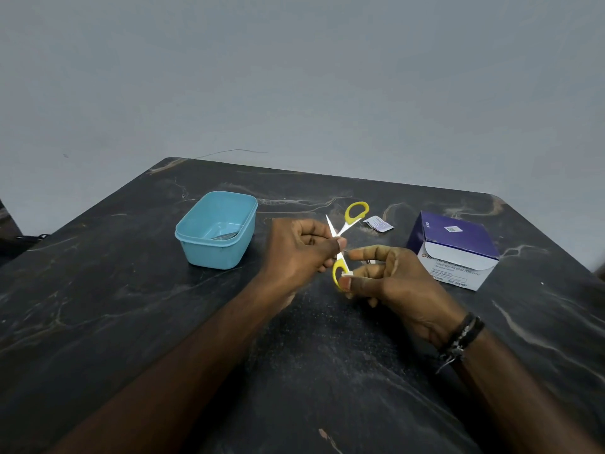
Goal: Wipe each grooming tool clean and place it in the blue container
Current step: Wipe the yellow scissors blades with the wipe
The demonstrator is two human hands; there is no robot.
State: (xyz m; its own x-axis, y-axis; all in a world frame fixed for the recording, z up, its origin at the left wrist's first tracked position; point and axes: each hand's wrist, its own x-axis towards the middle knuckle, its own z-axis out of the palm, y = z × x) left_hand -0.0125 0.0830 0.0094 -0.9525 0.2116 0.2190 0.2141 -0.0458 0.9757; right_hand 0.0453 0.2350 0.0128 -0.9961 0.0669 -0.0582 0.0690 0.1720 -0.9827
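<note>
Small scissors (349,217) with yellow handles are held open above the dark table, blades spread. My left hand (301,247) pinches them near the pivot. My right hand (389,283) pinches a small white wipe (347,274) against the lower yellow handle loop. The blue container (217,253) stands to the left of my hands, with a metal tool (226,236) lying inside on its floor.
A purple and white box of alcohol swabs (455,250) stands at the right. A torn swab wrapper (378,223) lies behind the scissors. The black marbled table (131,306) ends at a grey wall behind.
</note>
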